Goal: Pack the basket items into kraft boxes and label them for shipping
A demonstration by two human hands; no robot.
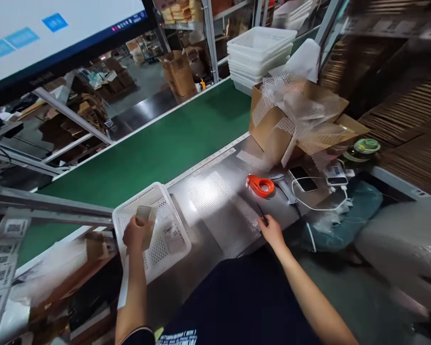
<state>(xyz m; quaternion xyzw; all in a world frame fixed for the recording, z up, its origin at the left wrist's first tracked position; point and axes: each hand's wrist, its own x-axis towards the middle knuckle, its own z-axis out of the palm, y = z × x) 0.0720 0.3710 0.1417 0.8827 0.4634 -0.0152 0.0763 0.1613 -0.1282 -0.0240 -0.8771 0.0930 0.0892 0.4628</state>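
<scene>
small box, lower left, pinched by left hand over basket; fingertip hold may slip; right hand grip unclear

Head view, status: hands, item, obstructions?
Left hand grips small box over white basket. Right hand on dark tool, bubble wrap beneath. Orange tape dispenser nearby.

Left hand curls closed, forearm extended forward; right hand reaches farther out, palm-down, fingertips lowered (grip unclear).
</scene>
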